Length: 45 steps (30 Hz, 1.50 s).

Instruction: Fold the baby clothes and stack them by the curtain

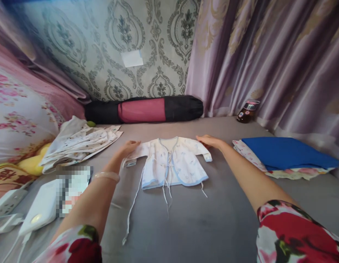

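Observation:
A small white baby shirt (155, 164) with blue trim lies spread on the grey sheet, its front facing up. Thin white ties hang from its middle and sides, one long tie trailing down at the left. My left hand (131, 147), a pale bangle on its wrist, has its fingers closed at the upper edge of the left sleeve. At the opposite sleeve, my right hand (210, 141) pinches the upper edge with bent fingers. Both fingertips are small and partly hidden.
A folded blue cloth (289, 151) lies at right, a dark bottle (247, 112) behind it. A black and red long bag (142, 110) runs along the wall. At left are crumpled cloth (79, 140), a phone (76, 186), a white power bank (43, 202) and a power strip (9, 202).

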{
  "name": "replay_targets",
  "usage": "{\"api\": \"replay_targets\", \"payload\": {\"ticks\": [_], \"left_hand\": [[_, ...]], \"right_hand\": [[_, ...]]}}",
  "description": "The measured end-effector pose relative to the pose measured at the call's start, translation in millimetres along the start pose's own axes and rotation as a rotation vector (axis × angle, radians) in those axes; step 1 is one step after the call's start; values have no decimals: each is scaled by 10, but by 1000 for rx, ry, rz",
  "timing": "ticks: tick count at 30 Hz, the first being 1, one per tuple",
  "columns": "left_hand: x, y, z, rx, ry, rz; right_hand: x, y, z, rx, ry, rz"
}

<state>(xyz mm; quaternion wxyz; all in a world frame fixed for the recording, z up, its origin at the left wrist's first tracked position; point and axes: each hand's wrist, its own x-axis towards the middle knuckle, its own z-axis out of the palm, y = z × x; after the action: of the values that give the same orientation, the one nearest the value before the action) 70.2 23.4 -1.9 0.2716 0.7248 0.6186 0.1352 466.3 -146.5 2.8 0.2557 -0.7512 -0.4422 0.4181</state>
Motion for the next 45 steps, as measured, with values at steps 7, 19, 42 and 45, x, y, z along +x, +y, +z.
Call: {"api": "replay_targets", "payload": {"ticks": [7,19,42,45], "left_hand": [[-186,-352,-139,-265,-153,-24],[-388,-225,-331,-117,-59,74],[-230,-576,-338,188,224,77],[-233,-559,-283,255,222,59]], "right_hand": [[-250,127,-76,90,-41,9],[-259,200,-172,-100,413,-113],[-247,555,-345,-550,508,-106],[-289,514,-262,-666,535,-76]]}}
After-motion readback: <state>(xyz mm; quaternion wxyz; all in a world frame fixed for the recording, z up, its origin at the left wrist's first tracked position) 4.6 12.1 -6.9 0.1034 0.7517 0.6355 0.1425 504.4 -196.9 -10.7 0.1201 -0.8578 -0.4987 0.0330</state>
